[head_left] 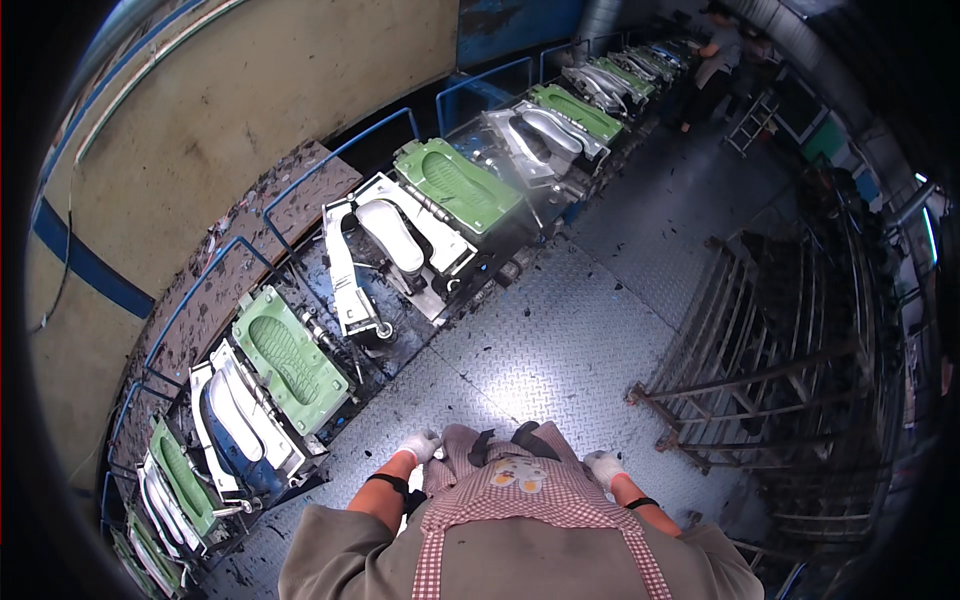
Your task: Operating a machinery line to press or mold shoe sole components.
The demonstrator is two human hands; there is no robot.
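My left hand (421, 443), in a white glove, hangs at my waist against the left edge of my pink checked apron (520, 500). Its fingers look curled and nothing shows in it. My right hand (603, 466), also in a white glove, rests by the apron's right side. Too little of it shows to tell its grip. Both forearms are bare, each with a black band. The nearest things to my left are open shoe-sole moulds, a green mould plate (288, 358) and a white metal last (233, 415) beside it.
A long row of mould stations (455, 185) with green plates and white lasts runs from lower left to upper right behind blue railings (345, 150). I stand on steel tread-plate floor (560, 340). Metal racks (780, 350) stand to the right. Another person (715, 60) works far off.
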